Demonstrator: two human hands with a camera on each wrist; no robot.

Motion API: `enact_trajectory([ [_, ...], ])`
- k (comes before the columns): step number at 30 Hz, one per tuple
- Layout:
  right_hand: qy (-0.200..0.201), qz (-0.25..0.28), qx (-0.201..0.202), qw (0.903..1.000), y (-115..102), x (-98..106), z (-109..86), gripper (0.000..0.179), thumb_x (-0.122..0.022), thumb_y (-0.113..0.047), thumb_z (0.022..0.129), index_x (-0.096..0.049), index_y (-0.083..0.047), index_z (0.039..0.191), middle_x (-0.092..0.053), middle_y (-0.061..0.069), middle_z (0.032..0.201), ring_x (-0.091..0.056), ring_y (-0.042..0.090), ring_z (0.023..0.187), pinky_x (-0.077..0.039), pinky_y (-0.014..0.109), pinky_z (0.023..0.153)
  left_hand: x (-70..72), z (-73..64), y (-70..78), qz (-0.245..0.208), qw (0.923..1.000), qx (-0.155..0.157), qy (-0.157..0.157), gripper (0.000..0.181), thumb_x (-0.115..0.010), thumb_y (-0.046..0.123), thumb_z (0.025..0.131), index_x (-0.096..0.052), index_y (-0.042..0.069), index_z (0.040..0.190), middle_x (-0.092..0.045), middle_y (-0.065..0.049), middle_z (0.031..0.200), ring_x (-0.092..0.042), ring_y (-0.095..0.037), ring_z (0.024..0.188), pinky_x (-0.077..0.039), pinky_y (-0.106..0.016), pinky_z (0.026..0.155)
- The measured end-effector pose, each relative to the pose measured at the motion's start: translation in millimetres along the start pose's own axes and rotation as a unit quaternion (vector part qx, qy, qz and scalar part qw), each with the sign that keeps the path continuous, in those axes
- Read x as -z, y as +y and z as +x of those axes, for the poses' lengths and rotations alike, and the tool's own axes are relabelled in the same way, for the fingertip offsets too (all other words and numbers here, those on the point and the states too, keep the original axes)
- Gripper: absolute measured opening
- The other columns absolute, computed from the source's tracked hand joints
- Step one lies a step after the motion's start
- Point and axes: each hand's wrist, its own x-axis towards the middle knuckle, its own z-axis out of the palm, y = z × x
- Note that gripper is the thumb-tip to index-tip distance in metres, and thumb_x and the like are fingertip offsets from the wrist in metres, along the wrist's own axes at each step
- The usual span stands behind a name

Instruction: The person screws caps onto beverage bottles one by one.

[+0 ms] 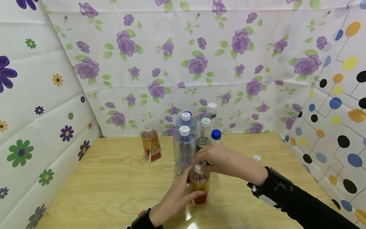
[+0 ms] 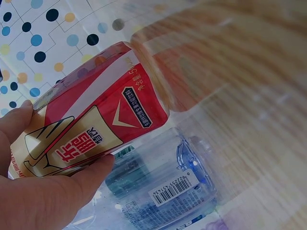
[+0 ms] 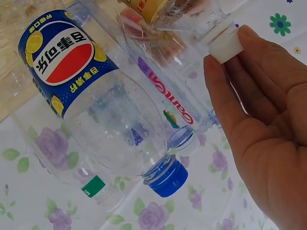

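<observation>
In the head view a clear plastic drink bottle (image 1: 199, 186) with a gold and red label stands upright near the front of the table. My left hand (image 1: 178, 193) grips its body, thumb across the label. In the left wrist view, thumb and fingers flank the same bottle (image 2: 122, 108). The fingertips of my right hand (image 1: 222, 160) pinch the white cap (image 3: 225, 44) at the bottle's mouth. From these frames I cannot tell how tightly the cap sits. Just behind the right hand is a Pepsi bottle (image 3: 64, 57) with a blue cap (image 1: 216, 134).
Behind my hands several clear bottles cluster, including a bluish one with a white cap (image 1: 184, 148) and one with a green-marked cap (image 1: 205, 124). A capless gold-and-red-labelled bottle (image 1: 151, 143) stands back left. A loose white cap (image 1: 257, 158) lies right. Patterned cloths surround the wooden table (image 1: 114, 184).
</observation>
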Motion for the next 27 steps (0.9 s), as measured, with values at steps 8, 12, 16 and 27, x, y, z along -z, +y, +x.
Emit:
enact_trajectory([
  [8, -0.009, -0.009, -0.009, 0.9999, -3.6, 1.1, 5.0, 0.025, -0.08, -0.01, 0.087, -0.079, -0.009, 0.112, -0.077, 0.001, 0.105, -0.07, 0.016, 0.096, -0.06, 0.02, 0.079, 0.9, 1.0, 0.4, 0.003, 1.0, -0.003, 0.003, 0.082, -0.067, 0.043, 0.097, -0.018, 0.03, 0.161, -0.043, -0.004, 0.155, -0.05, -0.024, 0.138, -0.05, -0.032, 0.109],
  [12, -0.002, 0.002, -0.021, 0.9998, -6.0, 0.9, 4.5, 0.021, -0.079, -0.011, 0.088, -0.079, -0.009, 0.109, -0.077, 0.001, 0.099, -0.071, 0.012, 0.09, -0.059, 0.018, 0.075, 0.8, 0.8, 0.4, 0.006, 1.0, 0.002, 0.004, 0.082, -0.067, 0.043, 0.097, -0.018, 0.028, 0.161, -0.043, -0.005, 0.156, -0.051, -0.025, 0.137, -0.051, -0.033, 0.107],
  [16, 0.009, 0.005, -0.043, 0.999, -8.1, -1.4, 3.9, 0.018, -0.079, -0.012, 0.088, -0.079, -0.008, 0.106, -0.075, 0.001, 0.094, -0.07, 0.011, 0.085, -0.058, 0.017, 0.073, 0.3, -0.2, 1.6, 0.002, 0.9999, 0.014, -0.002, 0.083, -0.065, 0.045, 0.097, -0.016, 0.028, 0.162, -0.039, -0.005, 0.159, -0.048, -0.026, 0.14, -0.049, -0.033, 0.109],
  [27, -0.017, -0.056, -0.011, 0.9982, -4.2, 2.4, 1.8, 0.03, -0.083, -0.013, 0.086, -0.075, -0.007, 0.115, -0.072, 0.006, 0.11, -0.069, 0.018, 0.099, -0.061, 0.022, 0.08, 0.3, 0.5, 3.3, -0.01, 0.9999, 0.01, -0.001, 0.082, -0.066, 0.044, 0.097, -0.016, 0.033, 0.161, -0.039, -0.001, 0.159, -0.046, -0.024, 0.142, -0.046, -0.032, 0.112],
])
